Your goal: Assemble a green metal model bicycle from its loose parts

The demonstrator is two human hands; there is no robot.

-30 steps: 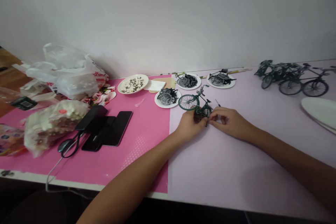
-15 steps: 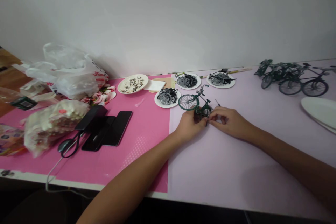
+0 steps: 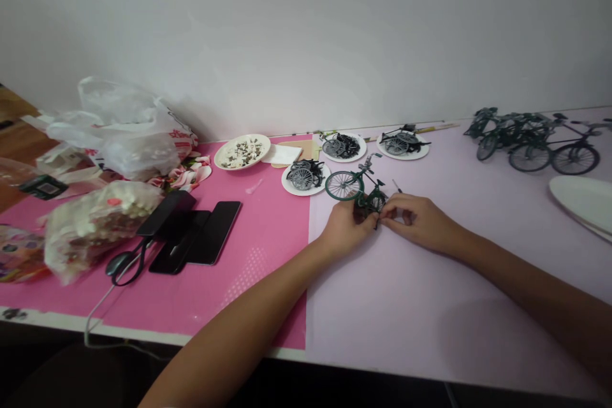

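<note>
A dark green toy bicycle (image 3: 345,185) is tilted above the pale lilac tabletop (image 3: 382,312). My left hand (image 3: 348,229) is closed round its lower part, with the thumb towards the right. Against the bicycle's near side, my right hand (image 3: 414,220) pinches with thumb and forefinger; whatever lies between these fingertips is too small to make out. A small screwdriver-like tool (image 3: 397,186) lies just behind the right hand. To the left of the bicycle, a white plate (image 3: 289,188) carries black parts and grey wheels (image 3: 303,175).
Two more plates of parts (image 3: 342,146) (image 3: 403,145) and a bowl of small pieces (image 3: 242,153) stand along the wall. Several assembled toy bicycles (image 3: 530,140) are at the back right, near white plates (image 3: 583,201). Phones (image 3: 215,233), a cable and plastic bags (image 3: 129,134) crowd the left.
</note>
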